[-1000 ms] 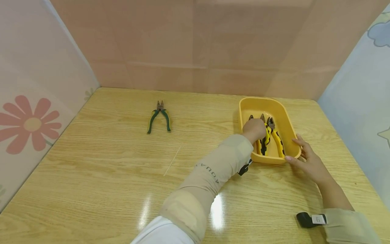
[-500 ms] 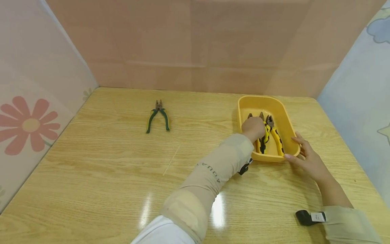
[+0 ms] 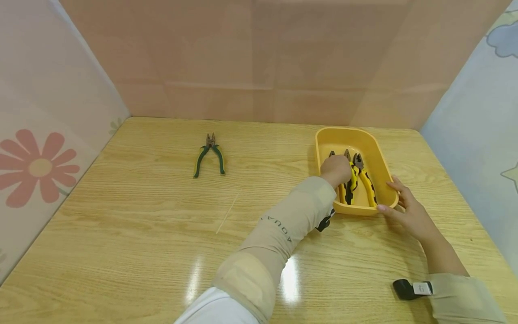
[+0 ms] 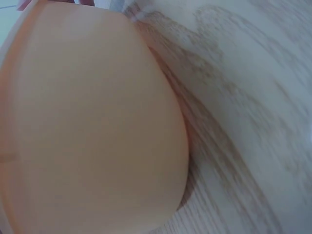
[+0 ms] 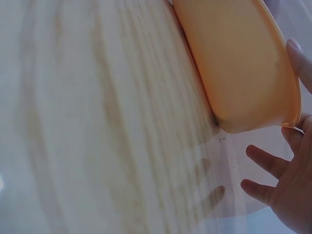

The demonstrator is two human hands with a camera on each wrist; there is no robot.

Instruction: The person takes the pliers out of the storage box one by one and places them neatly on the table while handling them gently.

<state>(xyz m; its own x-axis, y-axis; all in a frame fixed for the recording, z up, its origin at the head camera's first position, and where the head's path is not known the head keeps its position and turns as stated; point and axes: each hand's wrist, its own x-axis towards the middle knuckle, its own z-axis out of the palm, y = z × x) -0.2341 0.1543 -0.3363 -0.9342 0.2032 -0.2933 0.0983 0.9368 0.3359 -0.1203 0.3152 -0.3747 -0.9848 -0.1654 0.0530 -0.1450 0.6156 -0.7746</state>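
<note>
Inside the yellow plastic box lie several yellow-and-black pliers. My left hand reaches over the box's left rim, knuckles up, and grips the leftmost pliers; its fingertips are hidden from the head view. At the box's near right corner is my right hand, thumb on the front rim and fingers against the right side. In the right wrist view the fingers are spread and mostly straight. The left wrist view mostly holds the box's outer wall.
Green-handled pliers lie with handles spread at the back left of the wooden table. A thin pale line marks the tabletop. Panels stand along the back, left and right of the table.
Both hands keep their places at the box, and the pliers lie as before. Only the head view has shifted slightly.
</note>
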